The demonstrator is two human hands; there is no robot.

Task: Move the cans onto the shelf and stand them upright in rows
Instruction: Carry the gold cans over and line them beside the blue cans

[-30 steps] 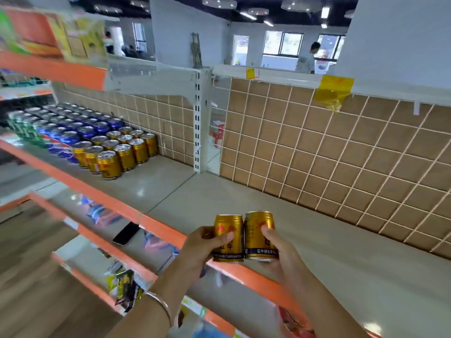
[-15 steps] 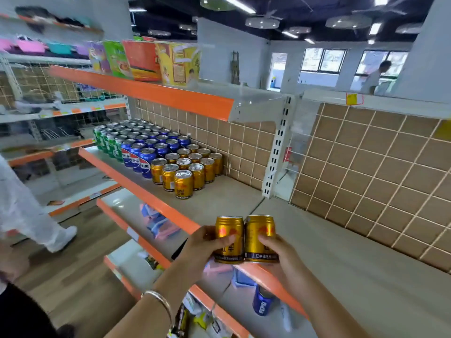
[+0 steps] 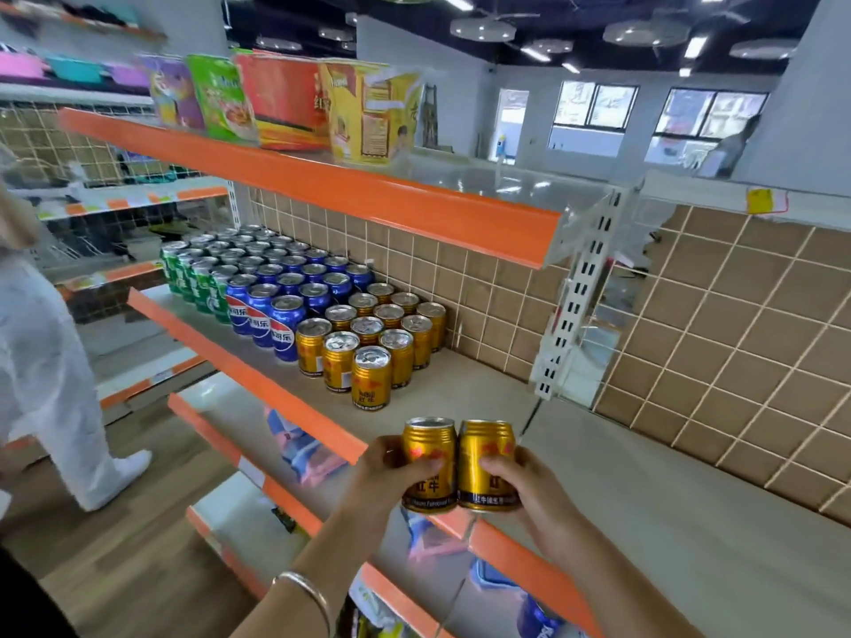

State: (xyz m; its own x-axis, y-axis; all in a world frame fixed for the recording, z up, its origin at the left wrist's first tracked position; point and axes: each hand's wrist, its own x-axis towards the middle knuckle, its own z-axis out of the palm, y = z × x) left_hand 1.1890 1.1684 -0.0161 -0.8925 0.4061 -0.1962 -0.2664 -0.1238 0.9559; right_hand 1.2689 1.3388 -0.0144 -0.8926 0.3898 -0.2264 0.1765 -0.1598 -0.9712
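My left hand [image 3: 384,474] grips a gold can [image 3: 429,462] and my right hand [image 3: 529,483] grips a second gold can [image 3: 486,462]. Both cans are upright and touch side by side, held above the orange front lip of the grey shelf [image 3: 469,398]. Further back on that shelf stand rows of gold cans [image 3: 370,347], with blue cans [image 3: 285,306] and green cans [image 3: 193,278] to their left. The nearest standing gold can [image 3: 371,377] is a short way beyond my hands.
An orange-edged upper shelf [image 3: 322,186] with snack bags [image 3: 285,103] hangs over the can rows. A white slotted upright [image 3: 575,306] divides the shelf bays; brown tiled backing lies behind. A person in white [image 3: 50,370] walks at the left. Lower shelves hold packets.
The view has swung left and closer to the can rows, which now lie just beyond my hands. Both hands keep the same grip on the two gold cans.
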